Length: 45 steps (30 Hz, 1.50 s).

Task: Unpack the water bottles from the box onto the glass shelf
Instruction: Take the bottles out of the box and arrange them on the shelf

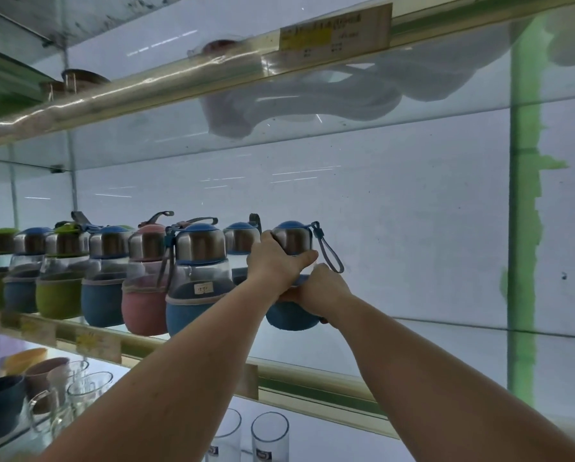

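A blue water bottle (291,316) with a steel cap and a grey loop strap is over the glass shelf (446,348), at the right end of a row. My left hand (274,263) grips its steel cap and neck. My right hand (319,291) holds its body from the right side. Whether its base touches the glass I cannot tell. To its left stands a row of several bottles: a blue one (196,288) in front with a price sticker, a pink one (144,288), more blue and green ones (61,278). The box is out of view.
The shelf right of the held bottle is bare glass. An upper glass shelf (212,85) with a price label crosses overhead, white cloth lying on it. Below, glass mugs (86,391), coloured cups (29,361) and two tumblers (269,435) stand. A green upright (522,228) is at right.
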Each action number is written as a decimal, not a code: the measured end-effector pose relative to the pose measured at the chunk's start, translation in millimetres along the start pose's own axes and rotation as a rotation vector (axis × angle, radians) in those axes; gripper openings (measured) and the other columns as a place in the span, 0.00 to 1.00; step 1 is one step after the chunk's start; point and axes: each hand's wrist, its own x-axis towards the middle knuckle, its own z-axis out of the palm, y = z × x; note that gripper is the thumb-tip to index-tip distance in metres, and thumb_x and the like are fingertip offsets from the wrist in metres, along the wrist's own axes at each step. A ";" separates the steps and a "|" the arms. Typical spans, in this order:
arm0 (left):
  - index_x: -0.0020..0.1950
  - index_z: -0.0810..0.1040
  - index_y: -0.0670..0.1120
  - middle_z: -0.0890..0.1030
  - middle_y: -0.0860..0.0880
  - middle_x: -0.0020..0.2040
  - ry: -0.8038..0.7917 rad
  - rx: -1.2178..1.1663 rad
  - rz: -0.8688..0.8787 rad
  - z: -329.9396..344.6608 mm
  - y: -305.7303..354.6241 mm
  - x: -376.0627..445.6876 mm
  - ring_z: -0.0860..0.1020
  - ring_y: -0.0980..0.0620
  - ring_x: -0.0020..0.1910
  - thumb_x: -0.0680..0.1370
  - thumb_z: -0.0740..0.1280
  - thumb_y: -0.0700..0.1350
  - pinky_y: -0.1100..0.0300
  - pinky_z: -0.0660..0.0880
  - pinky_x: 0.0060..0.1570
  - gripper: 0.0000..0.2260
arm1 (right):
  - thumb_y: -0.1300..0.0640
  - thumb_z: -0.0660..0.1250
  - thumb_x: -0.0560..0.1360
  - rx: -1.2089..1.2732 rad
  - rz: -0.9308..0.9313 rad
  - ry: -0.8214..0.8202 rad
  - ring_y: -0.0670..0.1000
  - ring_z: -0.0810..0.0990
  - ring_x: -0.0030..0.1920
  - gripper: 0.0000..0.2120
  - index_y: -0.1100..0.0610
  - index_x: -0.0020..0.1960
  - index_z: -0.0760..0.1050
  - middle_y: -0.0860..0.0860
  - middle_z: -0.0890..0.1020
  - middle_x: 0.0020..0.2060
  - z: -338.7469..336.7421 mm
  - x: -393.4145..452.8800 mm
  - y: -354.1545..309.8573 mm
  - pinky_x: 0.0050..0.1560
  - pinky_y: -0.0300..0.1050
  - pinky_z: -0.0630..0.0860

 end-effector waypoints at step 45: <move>0.66 0.72 0.40 0.74 0.43 0.64 0.162 0.246 -0.600 -301.9 -249.8 -245.0 0.72 0.44 0.63 0.80 0.62 0.50 0.56 0.69 0.60 0.19 | 0.51 0.61 0.79 -0.167 -0.431 -0.634 0.56 0.75 0.62 0.21 0.60 0.68 0.68 0.56 0.76 0.63 319.0 -261.5 -121.4 0.56 0.44 0.71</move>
